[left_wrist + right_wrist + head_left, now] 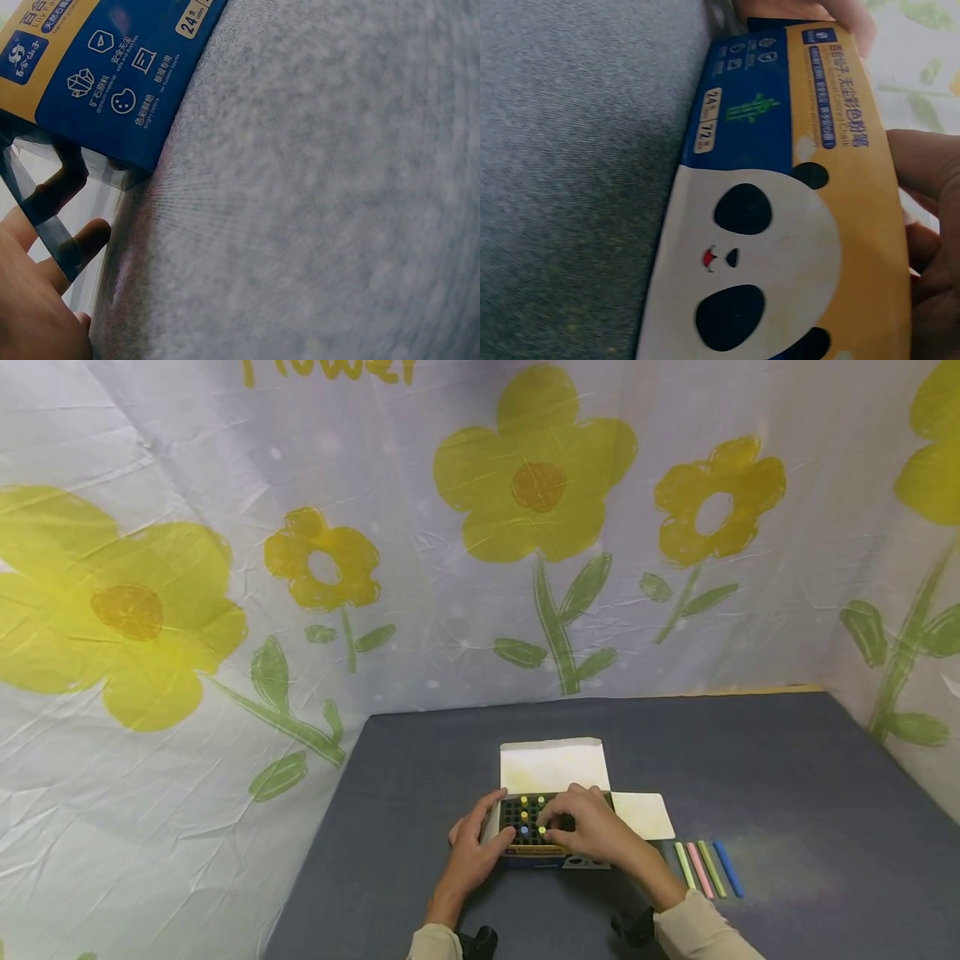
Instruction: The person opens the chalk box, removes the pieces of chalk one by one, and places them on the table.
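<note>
An open chalk box (525, 852) with a dark perforated holder lies on the table, several chalk ends standing in its holes. My left hand (470, 857) grips its left end, thumb at the front edge and fingers at the back corner. In the left wrist view the left hand (37, 300) is beside the blue box side (112, 90) and a side flap. Over the holder, the right hand (592, 827) pinches a yellow-green chalk (542, 831) between thumb and index finger. The right wrist view shows the panda-printed front (780, 225), with the right hand (934, 225) partly behind it.
The raised lid (555, 764) leans at the back of the box, and a white side flap (642, 815) sticks out right. Several loose chalks (697, 869) lie side by side on the dark table (825, 810). A flower-printed cloth (420, 610) hangs behind and at the sides.
</note>
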Tool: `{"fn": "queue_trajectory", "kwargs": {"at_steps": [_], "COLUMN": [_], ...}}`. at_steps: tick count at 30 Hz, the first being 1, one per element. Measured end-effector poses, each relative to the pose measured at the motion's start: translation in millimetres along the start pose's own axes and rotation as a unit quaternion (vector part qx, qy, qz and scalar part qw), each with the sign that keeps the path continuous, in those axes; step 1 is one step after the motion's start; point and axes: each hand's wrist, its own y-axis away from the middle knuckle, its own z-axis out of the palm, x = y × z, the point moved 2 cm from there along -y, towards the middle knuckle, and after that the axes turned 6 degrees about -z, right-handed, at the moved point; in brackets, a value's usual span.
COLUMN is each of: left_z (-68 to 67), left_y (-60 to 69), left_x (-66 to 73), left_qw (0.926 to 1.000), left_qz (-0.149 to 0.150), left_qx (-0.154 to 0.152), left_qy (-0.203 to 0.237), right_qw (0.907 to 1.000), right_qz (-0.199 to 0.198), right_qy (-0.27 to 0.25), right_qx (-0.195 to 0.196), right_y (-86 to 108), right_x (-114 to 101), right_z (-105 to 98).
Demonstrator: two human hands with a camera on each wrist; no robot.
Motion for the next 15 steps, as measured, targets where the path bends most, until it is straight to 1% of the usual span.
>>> {"fn": "queue_trajectory", "kwargs": {"at_steps": [6, 9, 15], "left_z": [-0.8, -0.9, -0.5], "left_y": [-0.4, -0.6, -1.0], "left_x": [1.3, 1.0, 0.3], "left_qw": [1.0, 1.0, 1.0], "left_qz": [0.004, 0.003, -0.002], "left_qx": [-0.004, -0.003, 0.001], "left_qy": [-0.001, -0.004, -0.003], "right_qw": [0.9995, 0.9995, 0.9998], "right_qz": [0.016, 0.021, 0.012], "right_qy": [-0.002, -0.005, -0.016], "right_qx": [-0.026, -0.024, -0.008], "right_y": [-3.3, -3.5, -2.2], "right_x": [0.6, 1.0, 0.4], "right_z": [-3.4, -2.4, -1.7]}}
